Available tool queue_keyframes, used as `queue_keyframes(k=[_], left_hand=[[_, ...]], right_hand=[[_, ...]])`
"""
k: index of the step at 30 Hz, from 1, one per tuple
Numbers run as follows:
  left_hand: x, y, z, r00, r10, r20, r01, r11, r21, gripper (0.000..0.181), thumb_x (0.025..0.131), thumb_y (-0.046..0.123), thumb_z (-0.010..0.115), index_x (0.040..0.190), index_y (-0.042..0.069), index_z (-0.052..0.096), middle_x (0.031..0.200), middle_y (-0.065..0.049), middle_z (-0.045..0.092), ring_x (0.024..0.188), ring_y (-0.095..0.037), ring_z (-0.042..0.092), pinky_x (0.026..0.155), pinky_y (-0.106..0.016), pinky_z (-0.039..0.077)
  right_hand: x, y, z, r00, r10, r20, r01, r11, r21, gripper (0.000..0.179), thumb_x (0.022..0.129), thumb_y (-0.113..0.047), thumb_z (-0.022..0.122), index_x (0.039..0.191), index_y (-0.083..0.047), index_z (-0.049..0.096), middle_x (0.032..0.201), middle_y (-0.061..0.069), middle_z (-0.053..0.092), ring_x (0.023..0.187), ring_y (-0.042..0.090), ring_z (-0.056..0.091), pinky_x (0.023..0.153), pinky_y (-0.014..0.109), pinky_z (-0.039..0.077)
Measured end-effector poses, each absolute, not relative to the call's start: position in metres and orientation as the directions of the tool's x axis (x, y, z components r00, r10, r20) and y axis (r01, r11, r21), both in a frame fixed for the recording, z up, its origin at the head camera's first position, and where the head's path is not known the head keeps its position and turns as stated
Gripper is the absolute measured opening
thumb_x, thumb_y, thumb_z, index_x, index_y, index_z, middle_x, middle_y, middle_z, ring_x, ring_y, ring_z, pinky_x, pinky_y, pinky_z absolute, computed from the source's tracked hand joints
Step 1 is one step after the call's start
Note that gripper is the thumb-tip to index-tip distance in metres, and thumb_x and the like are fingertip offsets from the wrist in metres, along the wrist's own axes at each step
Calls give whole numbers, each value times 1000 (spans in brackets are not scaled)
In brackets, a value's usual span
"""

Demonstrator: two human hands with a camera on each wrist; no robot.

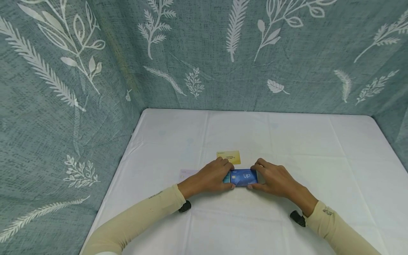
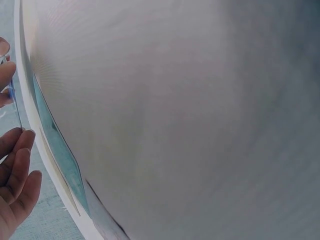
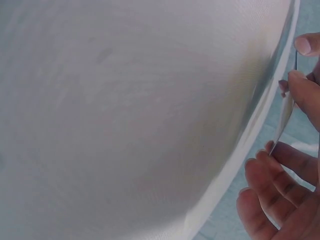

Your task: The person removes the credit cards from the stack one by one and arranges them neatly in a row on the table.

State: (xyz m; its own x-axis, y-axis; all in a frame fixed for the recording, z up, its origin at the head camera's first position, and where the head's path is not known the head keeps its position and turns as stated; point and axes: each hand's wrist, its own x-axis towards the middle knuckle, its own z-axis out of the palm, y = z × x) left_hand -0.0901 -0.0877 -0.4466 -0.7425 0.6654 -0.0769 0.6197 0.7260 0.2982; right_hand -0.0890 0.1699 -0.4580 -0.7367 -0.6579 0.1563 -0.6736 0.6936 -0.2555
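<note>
Both hands hold a blue card printed VIP (image 1: 243,177) between them. My left hand (image 1: 214,176) pinches its left end, with the thumb at the near edge and fingers at the far edge. My right hand (image 1: 276,178) grips the right end in the same way. In the left wrist view the card's thin edge runs between the fingers. A teal card (image 2: 62,150) lies on the table below, partly covered by the left hand in the head view. A greyish card (image 1: 261,178) shows under the right fingers.
A yellow card (image 1: 230,157) lies just behind the hands. Left of them, a pale lilac card (image 1: 187,173) is partly covered by the left wrist. The white-covered table (image 1: 287,138) ends at a patterned blue-green curtain (image 1: 207,53) behind and on the left.
</note>
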Motion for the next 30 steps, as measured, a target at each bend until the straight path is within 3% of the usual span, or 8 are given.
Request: queue_keyframes(k=[30], left_hand=[[-92, -84, -448, -743, 665, -77, 627, 731, 269, 55, 88, 47, 73, 125, 7, 64, 114, -5, 65, 97, -16, 53, 84, -29, 47]], right_hand=[[-93, 171, -461, -739, -659, 138, -670, 697, -255, 59, 76, -51, 84, 113, -8, 71, 105, 2, 63, 76, 6, 61, 57, 19, 47]])
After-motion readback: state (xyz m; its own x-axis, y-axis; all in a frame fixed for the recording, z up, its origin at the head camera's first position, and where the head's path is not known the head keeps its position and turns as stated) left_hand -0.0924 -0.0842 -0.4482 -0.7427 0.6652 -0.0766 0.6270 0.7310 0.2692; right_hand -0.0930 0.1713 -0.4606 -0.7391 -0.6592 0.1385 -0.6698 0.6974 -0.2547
